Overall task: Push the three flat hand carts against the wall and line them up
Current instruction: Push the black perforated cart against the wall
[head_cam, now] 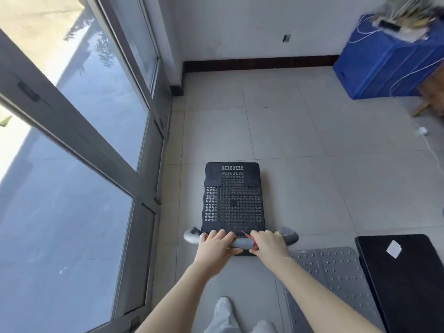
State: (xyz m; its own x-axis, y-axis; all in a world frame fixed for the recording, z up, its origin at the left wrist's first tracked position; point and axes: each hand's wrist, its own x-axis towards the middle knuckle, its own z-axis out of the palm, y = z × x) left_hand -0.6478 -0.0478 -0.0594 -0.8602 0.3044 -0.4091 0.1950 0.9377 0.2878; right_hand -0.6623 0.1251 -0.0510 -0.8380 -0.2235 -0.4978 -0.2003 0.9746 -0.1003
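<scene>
A black flat cart (233, 195) with a perforated deck stands on the tiled floor in front of me, its long side pointing at the far wall. My left hand (215, 243) and my right hand (270, 243) both grip its grey handle bar (241, 242), which has a red strip tied near my right hand. A grey perforated cart deck (334, 282) lies low at the right, and a plain black cart deck (406, 277) with a white label sits beside it, further right.
The white wall with a dark baseboard (259, 62) runs across the far end. Glass doors with grey frames (79, 131) line the left side. A blue crate (384, 66) with clutter and cables stands at the far right, next to a wooden stool leg (422, 106).
</scene>
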